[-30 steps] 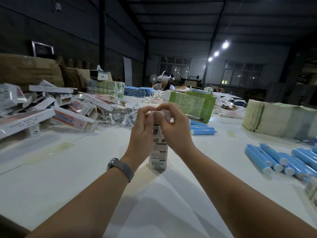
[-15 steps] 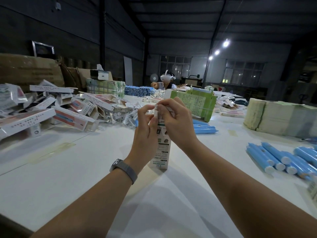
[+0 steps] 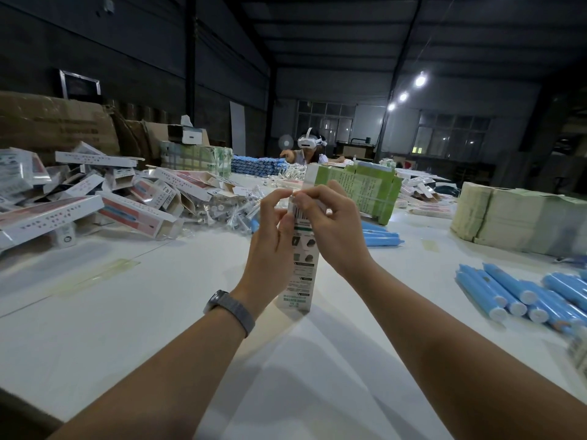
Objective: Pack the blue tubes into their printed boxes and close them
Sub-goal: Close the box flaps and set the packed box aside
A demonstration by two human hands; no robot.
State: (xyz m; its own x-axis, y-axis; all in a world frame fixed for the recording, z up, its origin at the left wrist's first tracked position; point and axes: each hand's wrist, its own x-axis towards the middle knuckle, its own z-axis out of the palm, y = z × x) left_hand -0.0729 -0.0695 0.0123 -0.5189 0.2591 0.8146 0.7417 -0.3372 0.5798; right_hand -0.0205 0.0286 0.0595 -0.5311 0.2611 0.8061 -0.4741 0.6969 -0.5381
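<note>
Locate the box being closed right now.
Head view, centre: the printed box stands upright on the white table, its top pinched between the left hand and right hand, blue tubes to its right.

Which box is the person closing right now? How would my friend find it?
Look at the big white table, right in the middle where the two arms meet. There one tall white box stands upright on its end, with the left hand and right hand pinching its top. All the other boxes lie tumbled in a pile on the left, and nobody holds them.
</note>
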